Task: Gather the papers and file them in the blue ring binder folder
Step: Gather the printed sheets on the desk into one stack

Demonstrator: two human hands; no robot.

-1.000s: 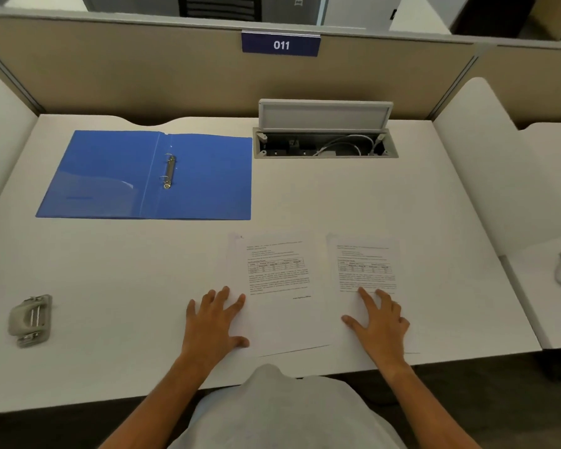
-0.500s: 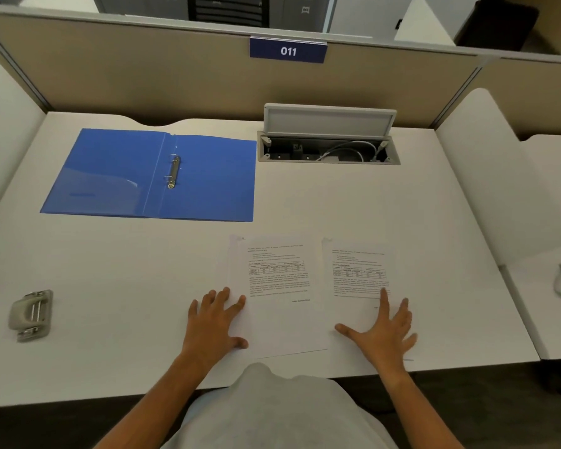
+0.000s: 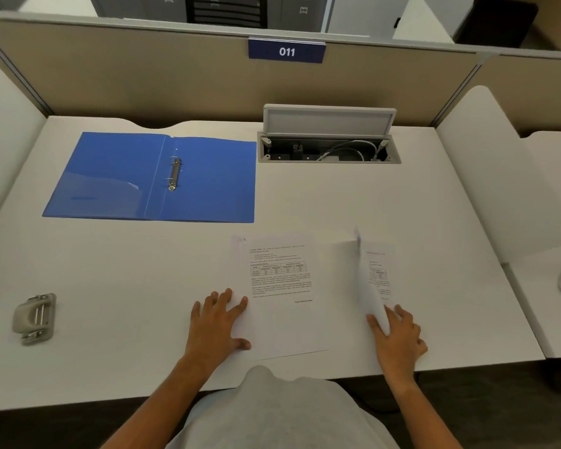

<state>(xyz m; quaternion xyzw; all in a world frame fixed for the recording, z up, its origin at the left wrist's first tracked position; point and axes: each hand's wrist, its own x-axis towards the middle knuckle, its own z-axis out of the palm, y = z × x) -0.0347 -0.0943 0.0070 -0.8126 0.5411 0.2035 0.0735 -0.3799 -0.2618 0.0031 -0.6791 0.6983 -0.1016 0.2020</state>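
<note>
The blue ring binder (image 3: 110, 179) lies open and flat at the back left of the white desk (image 3: 337, 202), its metal rings (image 3: 174, 173) on the spine. Two printed papers lie near the front edge. My left hand (image 3: 219, 322) rests flat with fingers spread on the lower left edge of the left paper (image 3: 280, 286). My right hand (image 3: 397, 335) grips the bottom of the right paper (image 3: 370, 283), whose left side is lifted off the desk and blurred.
A grey hole punch (image 3: 34, 319) sits at the front left. An open cable box (image 3: 327, 150) with its lid raised is set into the desk's back. Beige partitions close off the back and white side panels (image 3: 499, 176) flank the desk.
My right hand went from lying flat on the right paper to taking hold of it, and the sheet's left side has risen off the desk. My left hand has stayed put.
</note>
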